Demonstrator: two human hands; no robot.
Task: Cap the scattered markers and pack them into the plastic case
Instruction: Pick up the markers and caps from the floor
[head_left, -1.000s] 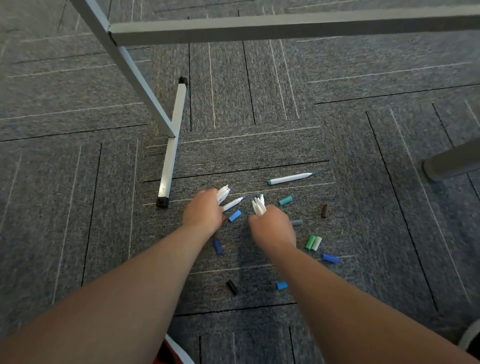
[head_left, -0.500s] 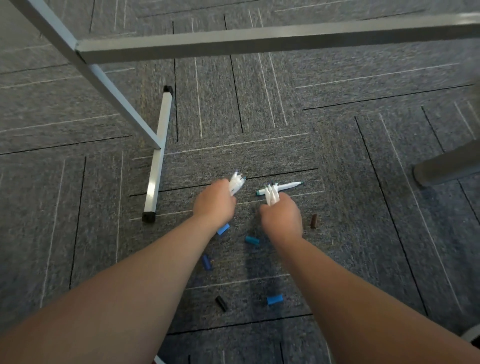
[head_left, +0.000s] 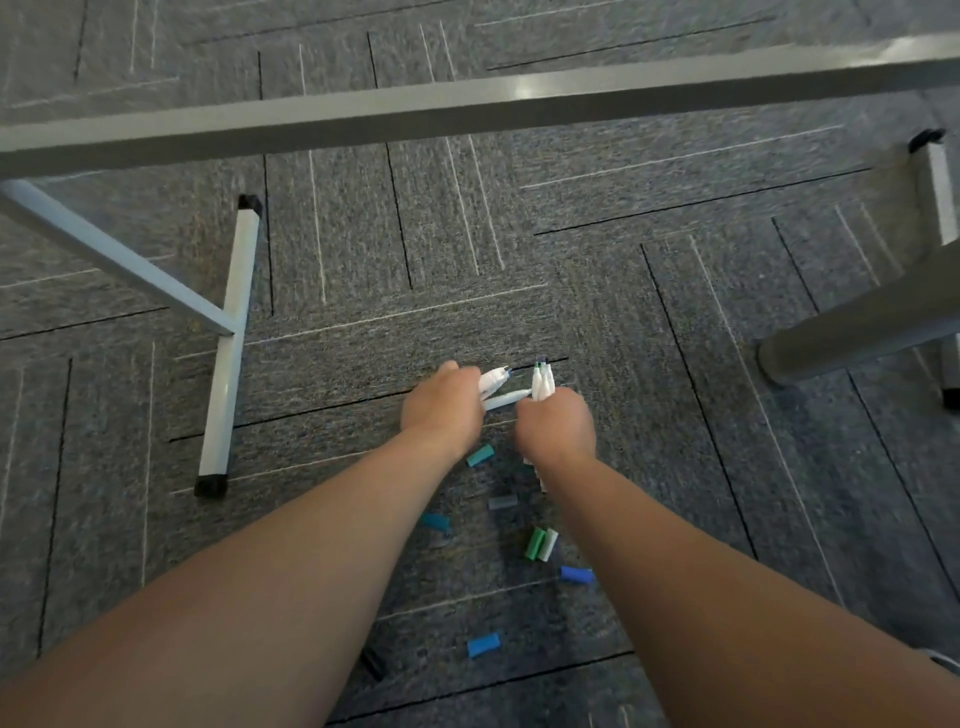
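My left hand (head_left: 441, 402) grips a bunch of white uncapped markers (head_left: 496, 387), tips pointing right. Close beside it, my right hand (head_left: 556, 431) grips another bunch of white markers (head_left: 543, 382), tips pointing up and away. Loose caps lie on the carpet between my forearms: a teal cap (head_left: 479, 454), a grey cap (head_left: 502, 502), a second teal cap (head_left: 435, 521), a green cap (head_left: 534, 543) against a pale cap (head_left: 548, 544), a blue cap (head_left: 575, 574), a light blue cap (head_left: 483, 645) and a black cap (head_left: 373, 663). No plastic case is in view.
A grey metal crossbar (head_left: 467, 111) runs overhead across the top. A metal frame foot (head_left: 228, 358) lies on the carpet at left. A dark round leg (head_left: 857, 332) and another frame foot (head_left: 943, 208) stand at right. Grey carpet tiles (head_left: 649, 322) cover the floor.
The single marker that lay on the carpet ahead is gone from the floor. Both hands have come closer together with their bunches. The view has shifted left.
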